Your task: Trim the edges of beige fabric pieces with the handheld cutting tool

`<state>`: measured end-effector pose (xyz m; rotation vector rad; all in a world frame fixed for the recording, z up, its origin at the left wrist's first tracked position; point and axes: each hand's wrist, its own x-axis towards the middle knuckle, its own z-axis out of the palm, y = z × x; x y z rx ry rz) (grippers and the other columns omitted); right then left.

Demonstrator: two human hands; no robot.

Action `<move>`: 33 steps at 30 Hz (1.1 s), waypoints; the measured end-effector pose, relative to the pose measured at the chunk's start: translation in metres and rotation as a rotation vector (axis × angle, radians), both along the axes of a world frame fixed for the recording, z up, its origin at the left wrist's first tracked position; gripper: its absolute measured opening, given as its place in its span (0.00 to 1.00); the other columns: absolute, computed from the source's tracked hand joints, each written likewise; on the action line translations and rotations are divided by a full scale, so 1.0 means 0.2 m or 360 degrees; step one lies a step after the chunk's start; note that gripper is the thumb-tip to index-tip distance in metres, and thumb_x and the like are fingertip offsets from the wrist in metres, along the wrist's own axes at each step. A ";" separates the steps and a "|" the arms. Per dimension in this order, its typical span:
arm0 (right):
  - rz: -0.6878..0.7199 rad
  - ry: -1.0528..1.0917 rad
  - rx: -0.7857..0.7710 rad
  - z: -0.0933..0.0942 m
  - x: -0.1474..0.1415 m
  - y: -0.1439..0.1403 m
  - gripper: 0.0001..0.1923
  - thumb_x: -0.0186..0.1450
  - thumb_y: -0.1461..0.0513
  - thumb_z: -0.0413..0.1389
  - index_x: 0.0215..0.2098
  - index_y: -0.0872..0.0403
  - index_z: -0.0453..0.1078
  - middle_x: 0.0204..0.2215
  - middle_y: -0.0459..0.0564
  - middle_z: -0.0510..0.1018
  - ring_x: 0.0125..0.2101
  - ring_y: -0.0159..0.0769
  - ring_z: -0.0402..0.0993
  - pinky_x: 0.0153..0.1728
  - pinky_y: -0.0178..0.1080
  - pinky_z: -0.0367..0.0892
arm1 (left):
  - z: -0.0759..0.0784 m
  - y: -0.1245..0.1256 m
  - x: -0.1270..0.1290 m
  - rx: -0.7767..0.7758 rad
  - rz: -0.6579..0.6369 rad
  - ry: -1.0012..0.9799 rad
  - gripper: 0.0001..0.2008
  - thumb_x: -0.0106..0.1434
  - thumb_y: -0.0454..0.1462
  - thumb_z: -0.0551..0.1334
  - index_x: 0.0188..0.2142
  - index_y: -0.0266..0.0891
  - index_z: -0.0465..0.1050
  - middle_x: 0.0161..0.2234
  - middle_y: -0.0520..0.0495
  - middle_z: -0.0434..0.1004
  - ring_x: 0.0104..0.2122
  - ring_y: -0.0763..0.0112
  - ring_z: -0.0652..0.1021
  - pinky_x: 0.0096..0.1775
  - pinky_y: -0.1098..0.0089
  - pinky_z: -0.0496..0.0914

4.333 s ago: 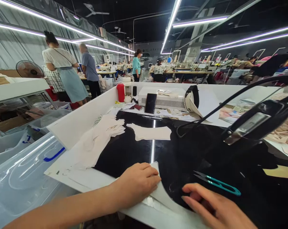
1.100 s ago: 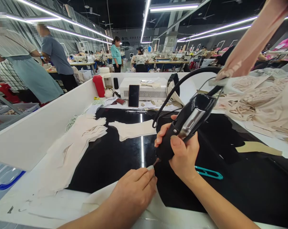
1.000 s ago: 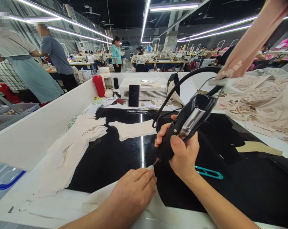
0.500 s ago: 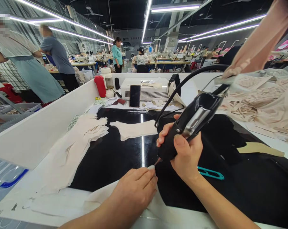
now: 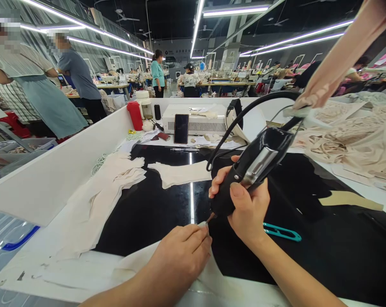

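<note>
My right hand (image 5: pixel 248 209) is wrapped round a black corded hand tool (image 5: pixel 256 166) with a silver strip on its side, tilted so its thin copper-coloured tip points down and left. That tip meets the edge of a pale fabric piece (image 5: pixel 212 266) at the fingertips of my left hand (image 5: pixel 186 249). The left fingers are closed on this fabric, and they cover much of the spot where tip and cloth meet. A flat cream fabric piece (image 5: pixel 181 174) lies beyond on the black mat (image 5: pixel 148 209). Just right of my right wrist is a teal-handled cutter (image 5: pixel 282 232).
Cream pieces are stacked (image 5: pixel 100 200) at left. Several loose pale scraps (image 5: pixel 349 132) pile up at right, near a beige strip (image 5: pixel 349 198). A phone (image 5: pixel 181 128), a red cup (image 5: pixel 134 116) and a white vented box (image 5: pixel 195 119) stand at the back. Low white walls (image 5: pixel 61 157) edge the table.
The tool and my right hand have shifted very slightly left. My left hand keeps its grip on the fabric in the same place.
</note>
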<state>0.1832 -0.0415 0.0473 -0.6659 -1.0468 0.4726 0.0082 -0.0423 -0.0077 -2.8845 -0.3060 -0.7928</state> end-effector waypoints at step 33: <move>0.0054 0.0031 -0.0004 -0.01 -0.05 0.01 0.13 0.68 0.57 0.63 0.48 0.47 0.65 0.31 0.41 0.76 0.25 0.31 0.73 0.26 0.36 0.74 | -0.01 0.00 0.00 -0.0013 0.0010 0.0139 0.12 0.77 0.31 0.54 0.53 0.31 0.73 0.51 0.42 0.80 0.50 0.66 0.79 0.49 0.66 0.77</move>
